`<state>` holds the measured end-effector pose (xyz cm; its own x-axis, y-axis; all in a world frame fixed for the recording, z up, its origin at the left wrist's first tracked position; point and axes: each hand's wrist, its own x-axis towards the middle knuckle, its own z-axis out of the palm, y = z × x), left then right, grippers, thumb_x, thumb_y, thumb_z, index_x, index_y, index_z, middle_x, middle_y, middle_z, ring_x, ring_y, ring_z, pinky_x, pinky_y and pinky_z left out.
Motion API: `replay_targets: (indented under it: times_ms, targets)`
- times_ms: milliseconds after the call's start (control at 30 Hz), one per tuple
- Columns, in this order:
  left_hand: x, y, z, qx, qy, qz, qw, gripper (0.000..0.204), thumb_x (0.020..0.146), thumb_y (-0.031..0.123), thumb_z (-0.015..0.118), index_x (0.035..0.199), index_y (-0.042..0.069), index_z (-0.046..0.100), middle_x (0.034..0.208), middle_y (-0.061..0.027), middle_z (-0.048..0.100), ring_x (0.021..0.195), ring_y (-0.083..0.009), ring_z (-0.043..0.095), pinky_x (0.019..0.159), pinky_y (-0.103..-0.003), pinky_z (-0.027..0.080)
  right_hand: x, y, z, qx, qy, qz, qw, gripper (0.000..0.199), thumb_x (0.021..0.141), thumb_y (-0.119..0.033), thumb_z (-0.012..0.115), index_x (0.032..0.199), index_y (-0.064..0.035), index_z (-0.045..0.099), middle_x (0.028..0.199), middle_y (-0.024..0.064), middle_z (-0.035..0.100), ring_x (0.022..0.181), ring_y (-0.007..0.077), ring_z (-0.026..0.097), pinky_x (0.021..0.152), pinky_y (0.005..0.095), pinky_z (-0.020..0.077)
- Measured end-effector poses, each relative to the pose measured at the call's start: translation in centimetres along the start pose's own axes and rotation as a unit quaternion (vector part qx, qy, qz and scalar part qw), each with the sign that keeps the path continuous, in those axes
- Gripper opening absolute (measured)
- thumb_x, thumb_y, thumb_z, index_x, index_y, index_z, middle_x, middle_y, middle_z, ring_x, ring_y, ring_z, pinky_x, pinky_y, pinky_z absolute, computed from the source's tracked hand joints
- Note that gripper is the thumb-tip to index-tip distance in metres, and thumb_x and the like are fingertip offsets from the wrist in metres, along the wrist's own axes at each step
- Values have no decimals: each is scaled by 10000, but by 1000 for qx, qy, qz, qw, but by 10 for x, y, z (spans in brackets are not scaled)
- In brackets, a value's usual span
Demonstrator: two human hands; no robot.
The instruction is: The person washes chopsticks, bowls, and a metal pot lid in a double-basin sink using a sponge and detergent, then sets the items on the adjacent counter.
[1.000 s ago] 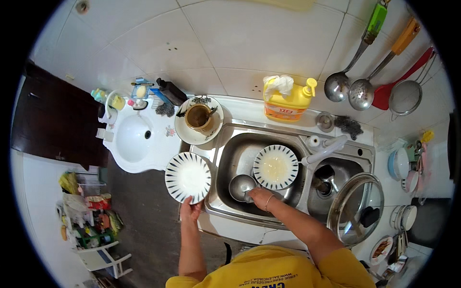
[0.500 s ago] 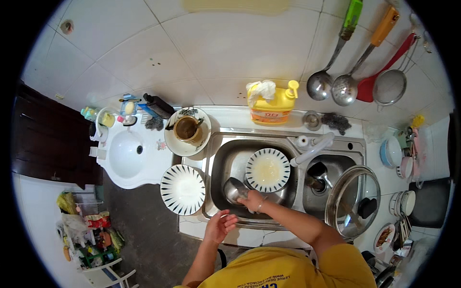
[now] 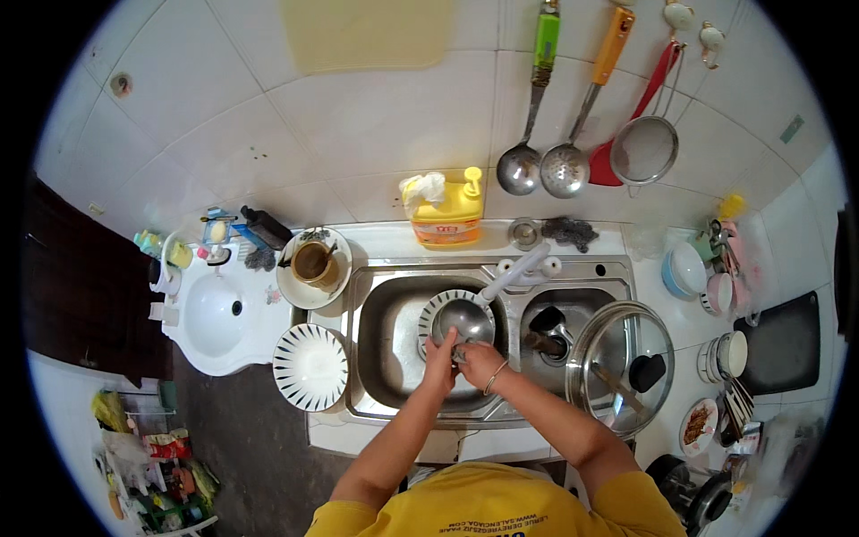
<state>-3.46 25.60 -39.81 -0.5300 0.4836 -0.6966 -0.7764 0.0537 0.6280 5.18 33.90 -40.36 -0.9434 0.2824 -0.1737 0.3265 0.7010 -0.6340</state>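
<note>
- Centrally, the metal bowl [image 3: 463, 320] is beside the faucet [image 3: 516, 274], over a striped dish [image 3: 427, 317] in the sink [image 3: 385, 345].
- Right hand [image 3: 483, 365]: fingers curled, gripping its near edge.
- Left hand [image 3: 438, 365]: thumb against it; other fingers' closure can't be told.

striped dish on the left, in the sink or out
Out: the left dish sits left of the sink basin, outside its walls, while the other striped dish is inside.

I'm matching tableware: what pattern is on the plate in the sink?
The plate is white with short dark strokes around its rim, seen best in the head view.
</note>
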Motion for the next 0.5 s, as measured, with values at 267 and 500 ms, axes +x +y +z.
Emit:
replay_targets:
  times_ms: [267, 500]
  targets:
    - [22, 62, 18, 122, -130, -84, 980, 491, 799, 370, 575, 1151, 80, 396, 1062, -101, 512, 899, -239, 566, 729, -383, 491, -9, 34, -78, -260, 56, -166, 950, 279, 647, -145, 645, 922, -150, 600, 920, 19, 607, 955, 181, 557, 1053, 524, 134]
    - [27, 29, 15, 48, -92, 60, 993, 555, 783, 300, 608, 1225, 123, 322, 1117, -102, 466, 944, -234, 519, 716, -384, 483, -3, 15, -46, 95, 100, -16, 990, 323, 713, -147, 617, 1016, -42, 583, 869, 144, 623, 823, 275, 600, 791, 378, 438]
